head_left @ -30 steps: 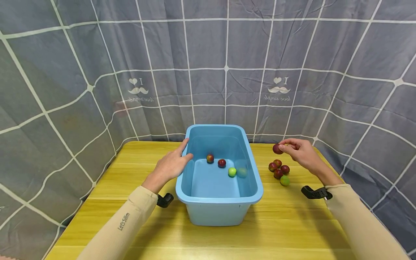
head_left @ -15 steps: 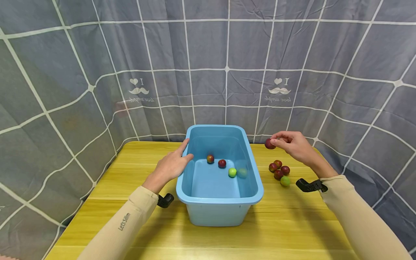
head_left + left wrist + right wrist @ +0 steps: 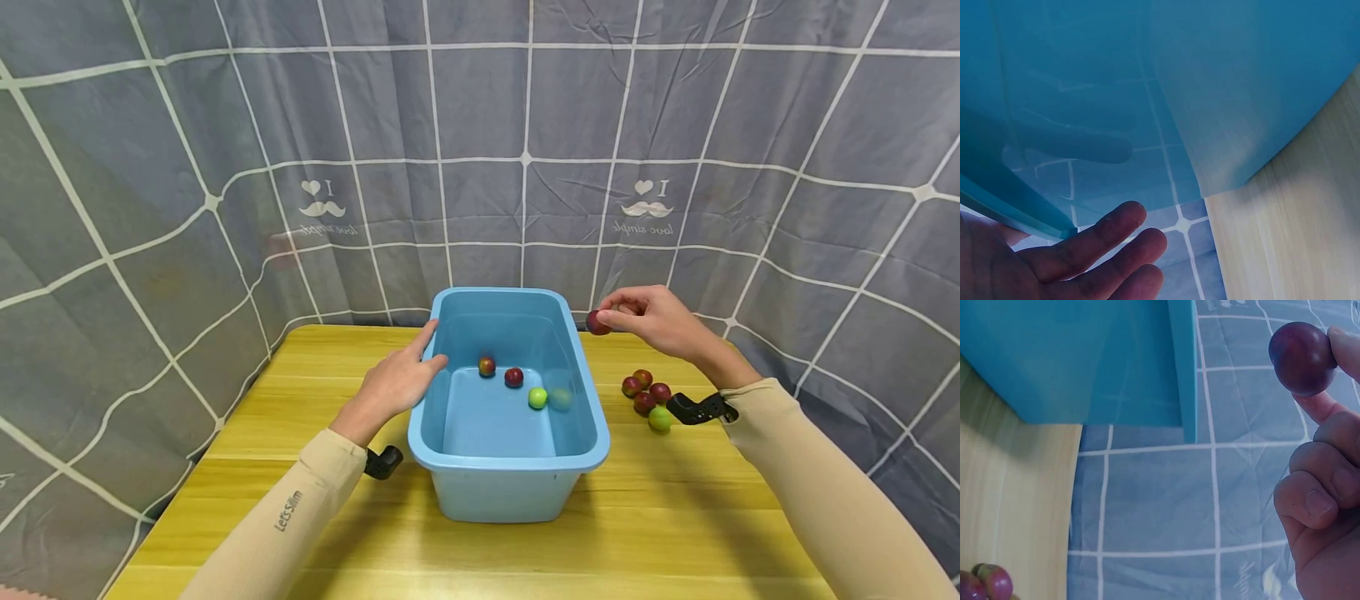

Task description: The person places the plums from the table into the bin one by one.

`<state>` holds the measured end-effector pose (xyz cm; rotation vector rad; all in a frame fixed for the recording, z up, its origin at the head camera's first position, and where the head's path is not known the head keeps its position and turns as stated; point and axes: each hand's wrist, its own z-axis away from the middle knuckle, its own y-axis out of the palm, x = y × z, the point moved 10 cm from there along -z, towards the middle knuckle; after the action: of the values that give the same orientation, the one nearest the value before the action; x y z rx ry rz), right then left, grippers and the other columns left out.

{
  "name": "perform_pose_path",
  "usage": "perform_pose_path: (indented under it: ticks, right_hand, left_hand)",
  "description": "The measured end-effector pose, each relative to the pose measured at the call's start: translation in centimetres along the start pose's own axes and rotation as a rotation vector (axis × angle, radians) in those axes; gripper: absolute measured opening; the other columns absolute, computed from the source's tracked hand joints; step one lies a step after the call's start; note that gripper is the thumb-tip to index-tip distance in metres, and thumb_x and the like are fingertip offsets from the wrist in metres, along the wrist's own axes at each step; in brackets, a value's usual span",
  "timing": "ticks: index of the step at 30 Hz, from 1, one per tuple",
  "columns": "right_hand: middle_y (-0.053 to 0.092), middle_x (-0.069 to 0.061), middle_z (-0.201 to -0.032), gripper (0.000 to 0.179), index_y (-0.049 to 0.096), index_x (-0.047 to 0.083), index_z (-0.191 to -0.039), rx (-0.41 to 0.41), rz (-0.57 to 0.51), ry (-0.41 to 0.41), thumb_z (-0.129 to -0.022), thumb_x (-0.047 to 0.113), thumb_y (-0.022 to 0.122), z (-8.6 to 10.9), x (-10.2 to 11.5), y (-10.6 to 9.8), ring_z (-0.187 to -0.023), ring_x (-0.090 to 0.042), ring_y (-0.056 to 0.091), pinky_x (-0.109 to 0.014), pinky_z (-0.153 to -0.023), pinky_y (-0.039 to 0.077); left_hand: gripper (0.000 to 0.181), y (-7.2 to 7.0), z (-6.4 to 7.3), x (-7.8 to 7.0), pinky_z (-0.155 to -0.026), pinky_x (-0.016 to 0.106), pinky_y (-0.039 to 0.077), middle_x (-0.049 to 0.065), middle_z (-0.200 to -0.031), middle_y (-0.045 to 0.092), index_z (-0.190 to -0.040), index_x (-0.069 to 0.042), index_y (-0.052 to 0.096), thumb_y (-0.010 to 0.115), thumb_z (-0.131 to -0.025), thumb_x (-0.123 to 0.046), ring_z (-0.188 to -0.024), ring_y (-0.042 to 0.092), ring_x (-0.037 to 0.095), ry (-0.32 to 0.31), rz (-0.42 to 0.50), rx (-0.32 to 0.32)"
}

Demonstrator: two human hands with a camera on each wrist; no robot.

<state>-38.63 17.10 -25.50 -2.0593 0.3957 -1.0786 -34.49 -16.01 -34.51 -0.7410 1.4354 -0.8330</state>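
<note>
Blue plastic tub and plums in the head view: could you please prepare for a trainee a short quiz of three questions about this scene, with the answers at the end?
1. How many plums can be seen inside the blue plastic tub?
2. True or false: the right hand is holding a dark red plum outside the tub.
3. Among the fruits grouped on the wooden table, which colour is the one nearest to the person?
A) dark red
B) green
C) white

Key:
1. Three.
2. True; the fingers pinch it beside the tub.
3. B; the green plum.
</note>
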Motion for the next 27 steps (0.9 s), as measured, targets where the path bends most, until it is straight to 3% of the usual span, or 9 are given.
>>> perform_pose_path:
  ticks: [3,7,16,27]
  right_hand:
    - [0.045,-0.002,-0.062,0.020,0.074,0.013,-0.104,0.027,0.014,-0.008,-0.099,0.030,0.065,-0.6,0.7,0.4,-0.058,-0.020,0.045,-0.029,-0.068,0.045]
    - [0.047,-0.003,-0.063,0.021,0.074,0.012,-0.104,0.078,0.016,-0.021,-0.099,0.031,0.065,-1.5,1.6,1.2,-0.062,-0.020,0.050,-0.030,-0.064,0.044]
    - [0.044,-0.001,-0.060,0.024,0.075,0.016,-0.106,0.170,0.025,-0.031,-0.097,0.036,0.067,-3.3,3.3,2.9,-0.054,-0.018,0.039,-0.030,-0.056,0.035]
    - [0.041,0.001,-0.056,0.023,0.076,0.017,-0.102,0.267,0.092,-0.097,-0.096,0.038,0.069,-5.7,5.5,5.1,-0.050,-0.018,0.042,-0.030,-0.054,0.035]
  left_hand:
    - [0.071,-0.1,0.0,-0.1,-0.068,0.040,0.047,0.015,-0.154,0.048,-0.163,-0.038,0.009,0.038,-0.100,-0.054,-0.113,0.063,0.036,0.000,0.001,-0.001]
    - [0.071,-0.1,0.1,-0.1,-0.068,0.040,0.047,0.015,-0.153,0.048,-0.163,-0.038,0.009,0.038,-0.100,-0.054,-0.115,0.062,0.037,-0.001,0.001,-0.001]
    - [0.071,-0.1,0.1,-0.1,-0.064,0.038,0.046,0.014,-0.153,0.048,-0.163,-0.038,0.010,0.039,-0.100,-0.052,-0.107,0.064,0.034,-0.002,0.003,-0.005]
    - [0.071,-0.1,0.1,-0.1,-0.065,0.039,0.047,0.014,-0.155,0.046,-0.163,-0.038,0.009,0.039,-0.100,-0.053,-0.108,0.064,0.035,-0.002,-0.001,-0.007]
